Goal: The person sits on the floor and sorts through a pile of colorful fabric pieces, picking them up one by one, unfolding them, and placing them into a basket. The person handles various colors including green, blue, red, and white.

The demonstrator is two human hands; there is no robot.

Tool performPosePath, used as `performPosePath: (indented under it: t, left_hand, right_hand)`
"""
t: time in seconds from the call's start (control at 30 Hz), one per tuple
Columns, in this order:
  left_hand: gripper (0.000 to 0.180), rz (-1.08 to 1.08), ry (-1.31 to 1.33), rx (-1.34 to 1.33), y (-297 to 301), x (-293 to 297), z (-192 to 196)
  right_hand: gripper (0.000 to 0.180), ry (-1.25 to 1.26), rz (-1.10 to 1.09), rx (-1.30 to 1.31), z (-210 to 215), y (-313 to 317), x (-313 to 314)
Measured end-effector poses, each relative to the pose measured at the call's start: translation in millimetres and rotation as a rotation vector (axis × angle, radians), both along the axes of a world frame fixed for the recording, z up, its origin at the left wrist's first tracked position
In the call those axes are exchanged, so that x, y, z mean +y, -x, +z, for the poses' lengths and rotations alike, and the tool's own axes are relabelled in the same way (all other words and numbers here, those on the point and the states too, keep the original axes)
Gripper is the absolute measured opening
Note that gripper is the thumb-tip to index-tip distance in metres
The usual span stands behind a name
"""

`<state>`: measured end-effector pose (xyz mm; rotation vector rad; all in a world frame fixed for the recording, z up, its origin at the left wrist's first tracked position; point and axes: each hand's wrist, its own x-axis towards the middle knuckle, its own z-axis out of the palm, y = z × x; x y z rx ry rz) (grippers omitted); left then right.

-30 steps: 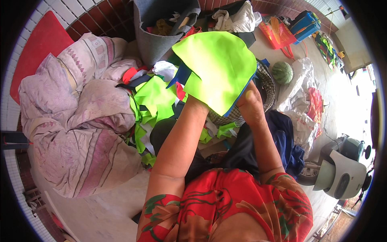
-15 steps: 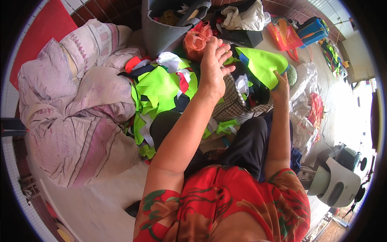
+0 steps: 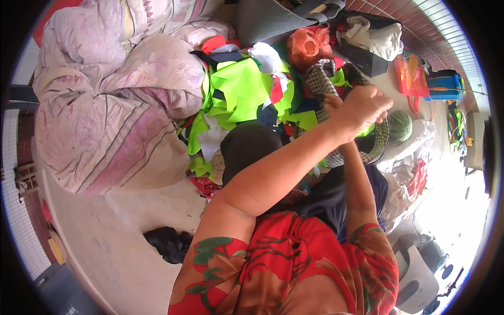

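Observation:
My left forearm reaches across to the right, and my left hand [image 3: 366,108] is over the checked cloth bag [image 3: 381,137] with its fingers curled closed. What those fingers hold, if anything, does not show. Crossing behind the left wrist, my right hand [image 3: 332,103] is at the bag's left side, mostly covered by the left arm; its grip cannot be made out. Inside the bag are fabric scraps, a bright green piece [image 3: 341,79] among them. To the left lies a heap of bright green fabric pieces [image 3: 239,89] mixed with white, red and dark ones.
A large pinkish patterned cloth bundle [image 3: 126,110] fills the left. Behind stand a grey fabric bin [image 3: 278,21] and an orange-red plastic bag [image 3: 308,46]. A striped green melon [image 3: 400,126] and white plastic sheeting [image 3: 401,178] are at right. Black cloth [image 3: 169,244] lies on the floor.
My left hand has swung right and its spread fingers have curled. My right hand has moved left, behind the left wrist. The raised green fabric piece no longer shows in it. The view has shifted.

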<state>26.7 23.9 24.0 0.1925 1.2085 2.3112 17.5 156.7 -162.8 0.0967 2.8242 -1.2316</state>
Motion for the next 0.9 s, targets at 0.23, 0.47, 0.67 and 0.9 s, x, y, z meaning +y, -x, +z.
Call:
performPosePath:
  t: [0.23, 0.47, 0.67, 0.9]
  left_hand:
    - [0.022, 0.046, 0.014, 0.139, -5, 1, -8]
    - [0.025, 0.124, 0.208, 0.242, -9, -19, 8]
    - [0.025, 0.131, 0.228, 0.245, -9, -15, 8]
    - [0.021, 0.170, 0.248, 0.249, -6, -16, 5]
  right_hand:
    - [0.081, -0.165, 0.470, 0.157, -42, 9, -148]
    - [0.091, -0.623, 0.684, 0.315, -53, 17, -216]
    - [0.053, -0.504, 0.648, 0.492, -67, 55, -220]
    - [0.029, 0.592, 0.318, -0.215, -42, 69, -178]
